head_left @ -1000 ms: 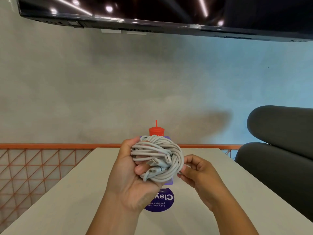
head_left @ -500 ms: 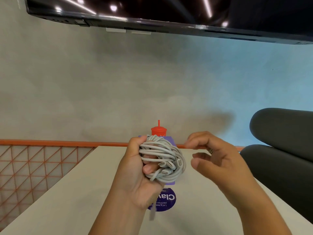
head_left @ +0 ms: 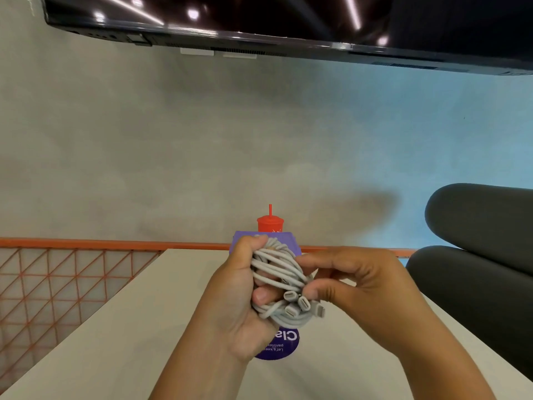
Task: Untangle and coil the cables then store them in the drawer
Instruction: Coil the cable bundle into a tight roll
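Observation:
A tangled bundle of grey-white cables (head_left: 278, 272) with several connector ends (head_left: 297, 306) sticking out low down is held up above the white table (head_left: 138, 327). My left hand (head_left: 236, 295) grips the bundle from the left, thumb pressed across the strands. My right hand (head_left: 352, 284) has come in from the right, its thumb and fingertips pinching strands at the bundle's right side. No drawer is in view.
A purple card (head_left: 291, 241) and a red cup with a straw (head_left: 270, 222) stand behind the bundle. A round purple sticker (head_left: 281, 346) lies on the table. An orange wire rail (head_left: 72, 272) runs on the left, a dark sofa (head_left: 476, 255) on the right, a dark screen (head_left: 288, 21) overhead.
My right hand let go below the bundle, lifted away to the right, then came back and took hold of the strands. My left hand kept its grip and shifted slightly right.

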Demonstrator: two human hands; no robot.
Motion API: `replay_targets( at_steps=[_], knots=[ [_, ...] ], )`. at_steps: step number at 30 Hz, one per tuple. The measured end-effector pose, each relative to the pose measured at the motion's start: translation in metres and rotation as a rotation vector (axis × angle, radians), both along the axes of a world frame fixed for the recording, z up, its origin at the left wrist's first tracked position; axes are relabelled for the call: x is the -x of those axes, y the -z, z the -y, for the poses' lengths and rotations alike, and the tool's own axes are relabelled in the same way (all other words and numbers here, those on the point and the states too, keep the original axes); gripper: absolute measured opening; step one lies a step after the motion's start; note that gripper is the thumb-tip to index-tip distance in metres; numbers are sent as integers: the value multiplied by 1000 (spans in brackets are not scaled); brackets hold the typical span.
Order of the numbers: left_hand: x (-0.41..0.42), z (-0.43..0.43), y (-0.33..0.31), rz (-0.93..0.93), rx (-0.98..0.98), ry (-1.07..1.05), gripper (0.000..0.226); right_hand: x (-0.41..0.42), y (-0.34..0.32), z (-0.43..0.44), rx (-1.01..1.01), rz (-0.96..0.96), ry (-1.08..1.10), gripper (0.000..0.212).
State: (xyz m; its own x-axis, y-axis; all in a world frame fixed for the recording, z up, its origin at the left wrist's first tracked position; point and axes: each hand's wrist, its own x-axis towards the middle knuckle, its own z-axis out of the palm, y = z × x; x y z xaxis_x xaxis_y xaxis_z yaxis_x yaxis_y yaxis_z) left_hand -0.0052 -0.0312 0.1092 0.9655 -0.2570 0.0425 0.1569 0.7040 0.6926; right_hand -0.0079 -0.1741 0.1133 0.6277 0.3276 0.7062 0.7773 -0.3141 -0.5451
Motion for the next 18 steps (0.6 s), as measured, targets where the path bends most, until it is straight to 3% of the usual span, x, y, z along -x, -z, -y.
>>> replay_targets(
  at_steps=[4, 9, 12, 15, 18],
  knots=[
    [3, 5, -1, -77, -50, 53, 35, 2, -2, 2, -11, -82, -28, 46],
    [-9, 1, 9, -134, 29, 181, 19, 1, 0, 5, 85, -171, -10, 60],
    [-16, 3, 16, -142, -14, 245, 40, -1, 3, 9, 130, -218, -55, 69],
    [-26, 5, 26, -171, -66, 224, 75, -4, 5, 14, 139, -274, -67, 70],
    [-29, 2, 28, -157, -77, 239, 80, -5, 6, 13, 170, -277, -61, 67]
  ],
)
